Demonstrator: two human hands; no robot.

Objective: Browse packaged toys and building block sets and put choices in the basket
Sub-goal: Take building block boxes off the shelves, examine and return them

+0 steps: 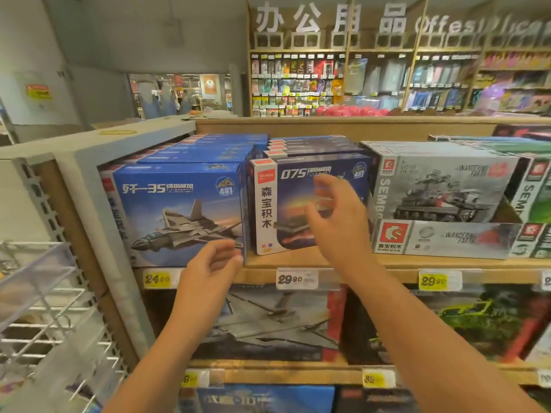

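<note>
A blue jet-fighter block set box [179, 210] stands at the left end of the wooden shelf [298, 263]. My left hand [211, 263] is at its lower right corner, fingers curled and touching the edge. Beside it stands a dark blue ship set box [286, 201] with a white side strip. My right hand [337, 216] hovers in front of that box with fingers spread, holding nothing. A grey tank set box [441, 189] sits to the right on another flat grey box [441, 238]. No basket is in view.
Yellow and white price tags [439, 281] line the shelf edge. More boxed sets fill the lower shelves [268, 323]. A white wire rack [44, 308] stands at the left. A stationery wall [387, 81] is behind the shelf unit.
</note>
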